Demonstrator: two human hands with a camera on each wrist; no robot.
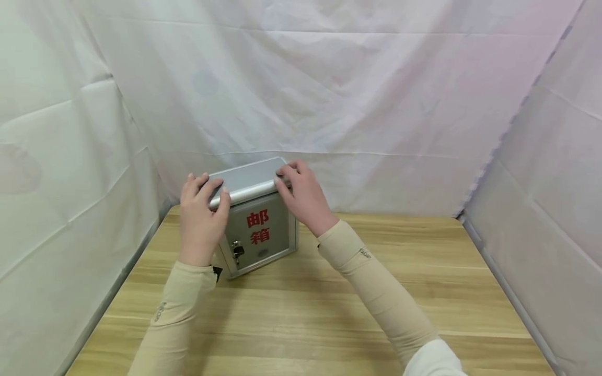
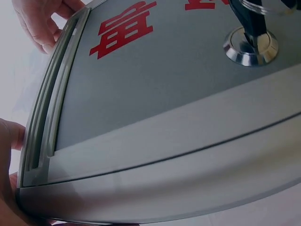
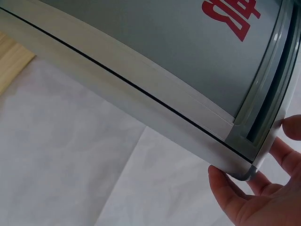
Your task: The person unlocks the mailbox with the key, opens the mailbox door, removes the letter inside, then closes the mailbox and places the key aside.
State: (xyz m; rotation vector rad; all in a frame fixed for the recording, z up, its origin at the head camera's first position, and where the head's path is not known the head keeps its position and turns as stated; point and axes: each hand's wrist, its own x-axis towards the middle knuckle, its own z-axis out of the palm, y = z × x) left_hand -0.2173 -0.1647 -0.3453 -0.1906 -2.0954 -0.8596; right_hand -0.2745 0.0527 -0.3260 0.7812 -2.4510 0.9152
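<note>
A grey metal mailbox (image 1: pixel 277 224) with red characters on its front stands upright, turned at an angle, toward the back left of the wooden table. My left hand (image 1: pixel 202 219) holds its upper left corner, thumb at the front edge and fingers over the top. At the upper right corner my right hand (image 1: pixel 305 196) grips the lid edge; the right wrist view shows its fingers (image 3: pixel 225 190) around that corner. A key sits in the round lock (image 2: pixel 251 47) on the door, with a key ring hanging from it. The mailbox's back is hidden.
The wooden tabletop (image 1: pixel 376 297) extends in front and to the right. White cloth (image 1: pixel 329 94) hangs close behind the mailbox, with more cloth walls (image 1: pixel 56 156) at both sides.
</note>
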